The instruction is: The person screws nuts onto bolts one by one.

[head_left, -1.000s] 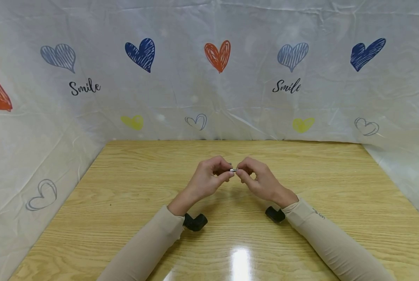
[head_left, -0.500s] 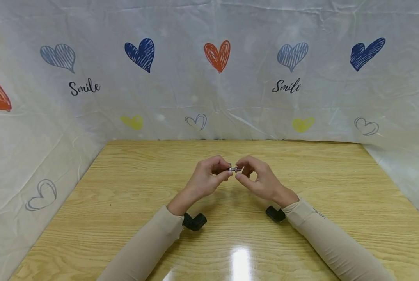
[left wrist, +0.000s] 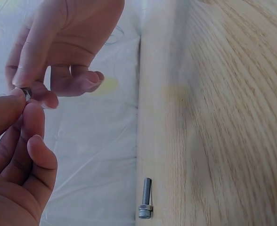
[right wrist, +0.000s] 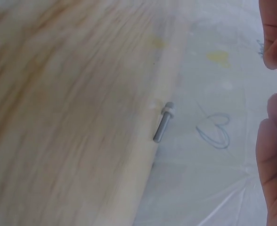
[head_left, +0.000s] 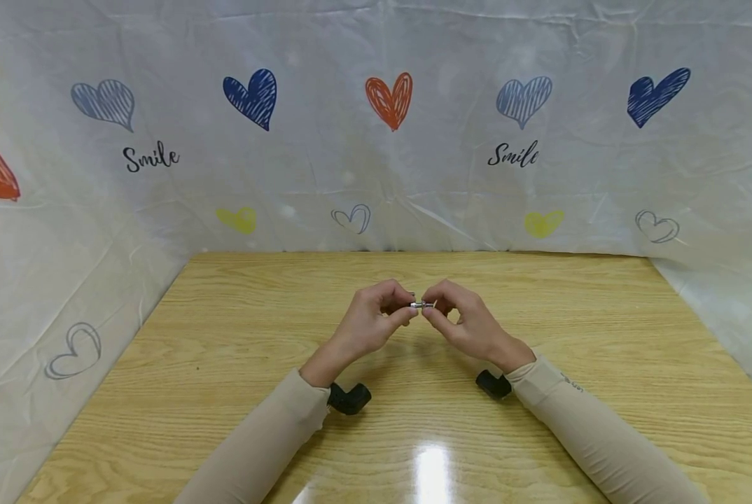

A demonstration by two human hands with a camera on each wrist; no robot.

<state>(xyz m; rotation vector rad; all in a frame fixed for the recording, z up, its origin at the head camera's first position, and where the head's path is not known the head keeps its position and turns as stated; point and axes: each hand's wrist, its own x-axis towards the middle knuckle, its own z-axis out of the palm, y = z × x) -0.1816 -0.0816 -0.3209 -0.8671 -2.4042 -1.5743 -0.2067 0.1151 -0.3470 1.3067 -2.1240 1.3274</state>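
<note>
Over the middle of the table, my left hand (head_left: 371,320) pinches one end of a small silver bolt (head_left: 419,305) between thumb and index finger. The bolt lies level, pointing right, with a nut partway along it. My right hand (head_left: 467,320) has thumb and index fingertips closed on the nut, its other fingers loosely bent. In the left wrist view, a bit of shiny metal (left wrist: 27,93) shows between the two hands' fingertips; the rest is hidden. A second bolt (left wrist: 146,200), with a nut by its head, lies on the table; the right wrist view shows this bolt (right wrist: 163,125) too.
The wood-grain table (head_left: 225,336) reaches back to a white cloth (head_left: 445,189) printed with hearts, which also hangs along the sides. Black wrist-worn pieces, left (head_left: 351,399) and right (head_left: 494,384), jut out under the sleeves.
Half a second ago the right fingertips were spread apart around the bolt, baring its nut and free end; now they pinch the nut again. My left hand stays in place with the bolt.
</note>
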